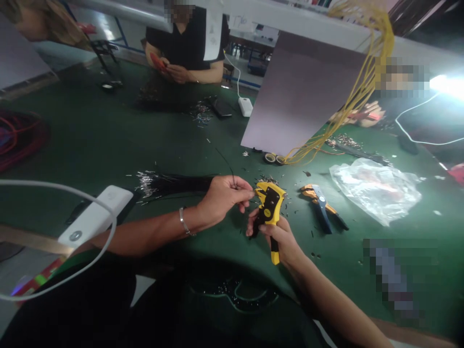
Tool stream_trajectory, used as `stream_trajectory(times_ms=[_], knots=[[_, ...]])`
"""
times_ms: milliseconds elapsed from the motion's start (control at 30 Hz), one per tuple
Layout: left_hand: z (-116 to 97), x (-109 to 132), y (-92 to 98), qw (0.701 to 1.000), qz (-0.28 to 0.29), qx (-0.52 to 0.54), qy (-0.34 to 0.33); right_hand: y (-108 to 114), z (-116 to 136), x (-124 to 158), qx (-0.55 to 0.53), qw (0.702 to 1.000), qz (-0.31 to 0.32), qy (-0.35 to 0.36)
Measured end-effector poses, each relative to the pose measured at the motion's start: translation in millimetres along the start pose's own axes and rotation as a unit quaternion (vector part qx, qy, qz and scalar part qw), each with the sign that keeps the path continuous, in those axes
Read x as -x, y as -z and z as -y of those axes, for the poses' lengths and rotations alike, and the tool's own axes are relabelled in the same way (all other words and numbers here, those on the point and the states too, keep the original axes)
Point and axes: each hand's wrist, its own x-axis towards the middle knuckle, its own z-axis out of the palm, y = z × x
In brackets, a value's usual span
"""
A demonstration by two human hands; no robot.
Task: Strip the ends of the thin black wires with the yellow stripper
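My right hand (277, 232) is wrapped round the handles of a yellow and black wire stripper (268, 205), held upright over the green table (90, 140). My left hand (224, 195) pinches a thin black wire (228, 166) and holds its end at the stripper's jaws. Just left of that hand lies a bundle of black wires with bare metal ends (170, 183). Small offcuts of insulation are scattered around the stripper.
A second stripper, orange and blue (321, 203), lies to the right beside a clear plastic bag (375, 186). Yellow wires (362, 82) hang by a grey board (300, 101). A white power bank (96, 215) lies at left. One person sits opposite (188, 48); another person's hands (362, 116) work at right.
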Motion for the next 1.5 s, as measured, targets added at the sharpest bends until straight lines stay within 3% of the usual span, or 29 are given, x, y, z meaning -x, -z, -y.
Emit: stream_trajectory(times_ms=[167,300,533,700,800,1000,1167,1400,1500], knots=[[7.7,5.0,-2.2,1.000,0.020,-0.002,0.014,-3.5,0.8,-2.6,-0.030,0.999,0.008,0.018],[12.6,5.8,-3.6,1.000,0.004,-0.003,0.017,-2.6,0.4,-4.0,-0.034,0.999,0.004,0.025],[16.0,7.7,-8.0,0.998,0.008,0.034,0.051,-5.5,-1.1,-5.6,0.029,0.999,-0.026,0.019],[18.5,11.8,-11.5,0.996,0.015,0.058,0.067,-9.4,-1.0,-6.5,0.132,0.988,-0.053,0.063],[20.8,12.7,-11.0,0.995,0.022,0.065,0.075,-6.6,-3.1,-5.3,0.266,0.955,-0.091,0.097],[23.4,12.3,-8.0,0.988,0.034,0.102,0.111,4.7,-12.2,-4.1,0.487,0.841,-0.158,0.174],[22.3,10.6,-7.8,0.986,0.053,0.100,0.123,8.3,-14.6,-4.8,0.538,0.787,-0.152,0.259],[26.0,5.6,-6.9,0.984,0.074,0.090,0.132,10.9,-14.9,-5.9,0.578,0.737,-0.148,0.319],[26.0,4.9,-7.0,0.984,0.077,0.084,0.133,10.1,-14.1,-6.9,0.571,0.728,-0.156,0.346]])
